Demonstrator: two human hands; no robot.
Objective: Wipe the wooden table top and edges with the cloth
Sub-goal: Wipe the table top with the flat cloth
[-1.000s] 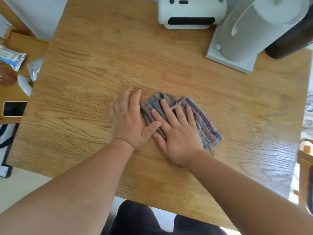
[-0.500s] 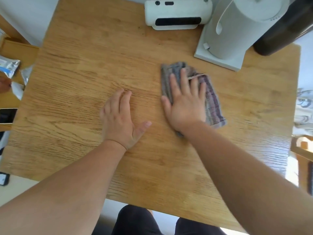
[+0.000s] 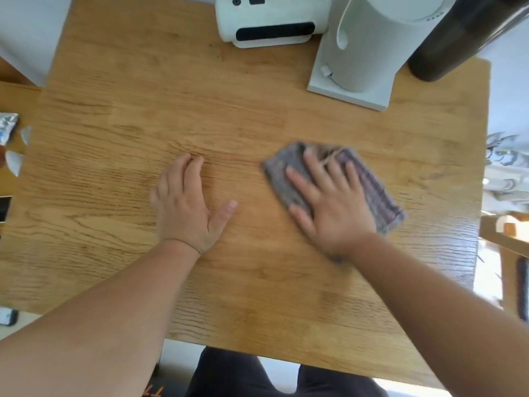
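Observation:
A folded grey and purple striped cloth (image 3: 375, 193) lies flat on the wooden table top (image 3: 234, 118), right of centre. My right hand (image 3: 332, 204) presses down on it with spread, straight fingers, covering its middle. My left hand (image 3: 186, 207) rests flat on the bare wood to the left of the cloth, fingers together and thumb out, well apart from the cloth. Both forearms reach in from the near edge.
A white device (image 3: 272, 21) with a dark slot sits at the far edge. Beside it stands a white appliance on a square base (image 3: 357, 53), and a dark cylinder (image 3: 458, 38) at the far right corner. Foil packets (image 3: 8, 130) lie on a lower surface to the left.
My right hand slid the cloth away to the far right, then back toward me; it now lies farther right than a second ago. My left hand stayed flat on the wood.

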